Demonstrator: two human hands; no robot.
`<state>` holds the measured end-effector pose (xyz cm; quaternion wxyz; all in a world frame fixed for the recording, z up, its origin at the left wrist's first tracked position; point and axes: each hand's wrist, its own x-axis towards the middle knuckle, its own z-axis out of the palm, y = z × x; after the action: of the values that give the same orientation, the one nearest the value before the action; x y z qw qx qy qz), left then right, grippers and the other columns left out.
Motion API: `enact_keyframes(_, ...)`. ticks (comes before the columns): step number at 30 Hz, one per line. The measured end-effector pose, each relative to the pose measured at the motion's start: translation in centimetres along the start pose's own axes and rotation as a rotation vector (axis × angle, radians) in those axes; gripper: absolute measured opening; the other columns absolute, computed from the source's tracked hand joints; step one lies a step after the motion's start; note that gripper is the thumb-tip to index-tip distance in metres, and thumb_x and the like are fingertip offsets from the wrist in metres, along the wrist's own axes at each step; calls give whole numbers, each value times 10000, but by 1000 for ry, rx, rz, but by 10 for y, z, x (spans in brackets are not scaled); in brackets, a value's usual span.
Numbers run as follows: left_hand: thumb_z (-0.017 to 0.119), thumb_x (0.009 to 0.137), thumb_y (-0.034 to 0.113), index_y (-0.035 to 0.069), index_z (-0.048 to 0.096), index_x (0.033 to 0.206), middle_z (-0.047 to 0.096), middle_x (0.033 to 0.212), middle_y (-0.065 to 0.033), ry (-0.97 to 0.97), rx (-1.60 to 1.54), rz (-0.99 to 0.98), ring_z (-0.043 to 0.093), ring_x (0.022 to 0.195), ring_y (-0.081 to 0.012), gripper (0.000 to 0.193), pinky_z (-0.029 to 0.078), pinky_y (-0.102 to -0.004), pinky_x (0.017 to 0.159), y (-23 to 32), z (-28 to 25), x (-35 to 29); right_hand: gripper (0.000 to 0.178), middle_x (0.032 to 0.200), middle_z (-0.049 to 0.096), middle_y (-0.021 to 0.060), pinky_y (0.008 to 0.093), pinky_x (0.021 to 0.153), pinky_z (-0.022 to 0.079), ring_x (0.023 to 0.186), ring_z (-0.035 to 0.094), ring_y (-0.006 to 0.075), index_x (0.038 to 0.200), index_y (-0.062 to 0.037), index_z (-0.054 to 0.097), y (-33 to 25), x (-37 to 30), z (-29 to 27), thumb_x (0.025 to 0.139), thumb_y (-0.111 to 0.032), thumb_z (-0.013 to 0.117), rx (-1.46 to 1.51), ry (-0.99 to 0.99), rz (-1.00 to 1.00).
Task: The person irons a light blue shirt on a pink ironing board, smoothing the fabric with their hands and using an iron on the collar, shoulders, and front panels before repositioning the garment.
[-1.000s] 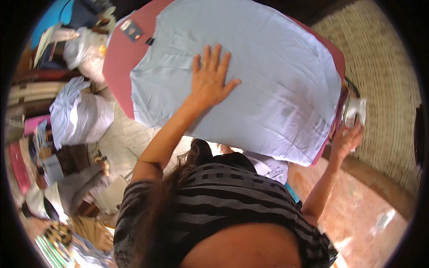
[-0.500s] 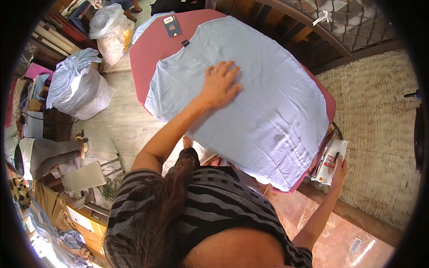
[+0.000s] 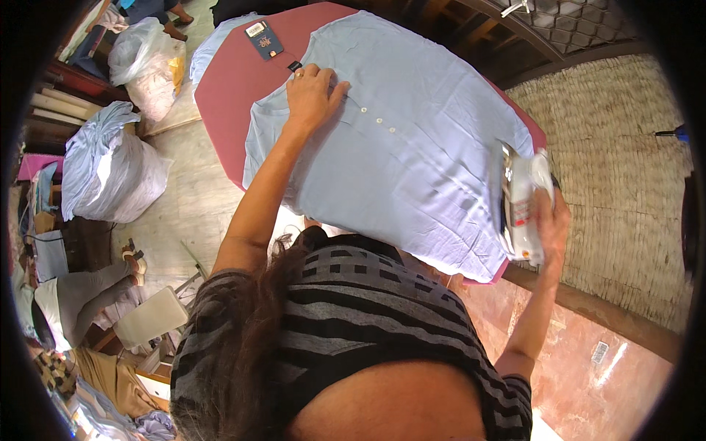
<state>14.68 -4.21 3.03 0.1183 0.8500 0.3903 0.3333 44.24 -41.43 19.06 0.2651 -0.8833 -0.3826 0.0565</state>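
1. Left grip (image 3: pixel 312 95): palm down on light blue shirt (image 3: pixel 412 169), near its neckline; fingers close together, slightly bent, thumb spread away from them. Ring (image 3: pixel 298 74) on one finger.
2. Right grip (image 3: pixel 553 220): closed round white iron (image 3: pixel 523 202), fingers partly hidden behind it. Iron is tilted, metal plate facing left, at the shirt's hem end; blurred, can't tell if it touches cloth.
3. Shirt: laid out between my two grips, neck end by the left one, hem end by the right. Some creases run toward the right grip.
4. Three pale buttons (image 3: pixel 379 120) in a row, just right of and below my left grip.
5. Black neck label (image 3: pixel 294 65) right at my left fingertips; dark hang tag (image 3: pixel 265 42) beyond it, up and left.
6. Bench (image 3: pixel 220 110): dull red cover, under the shirt, showing left of my left grip.
7. Woven mat (image 3: pixel 610 140): right of my right grip, beyond the bench.
8. Well left of my left grip: stuffed white sack (image 3: pixel 129 180), clear plastic bag (image 3: pixel 147 66) above it.
9. Lower left of that grip: folding chair (image 3: pixel 153 316), another person's grey-trousered legs (image 3: pixel 95 290).
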Motion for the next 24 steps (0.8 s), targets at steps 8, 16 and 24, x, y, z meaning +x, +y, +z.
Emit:
enact_keyframes(8, 714, 836, 333, 56, 639, 1001, 645, 918, -110, 41, 21, -82, 597, 920, -316, 331, 457, -449, 783, -17, 12, 6, 350, 684, 675, 158, 344, 589, 505, 596, 662, 214, 947, -1, 673, -109, 46, 92, 903, -347, 702, 26, -190, -324)
enact_keyframes(16, 684, 861, 340, 57, 640, 1011, 635, 989, -124, 265, -22, 95, 567, 996, -339, 323, 440, -466, 815, -41, 13, 76, 366, 730, 675, 192, 365, 614, 506, 644, 677, 272, 1025, -36, 637, -130, 122, 105, 919, -385, 668, 4, -217, -358)
enact_keyframes(24, 620, 909, 392, 64, 620, 973, 653, 948, -138, 102, 58, -69, 593, 961, -348, 334, 449, -468, 784, -70, 54, 139, 400, 748, 654, 242, 413, 644, 494, 706, 672, 378, 996, -16, 594, -142, 163, 141, 937, -411, 613, 13, -319, -379)
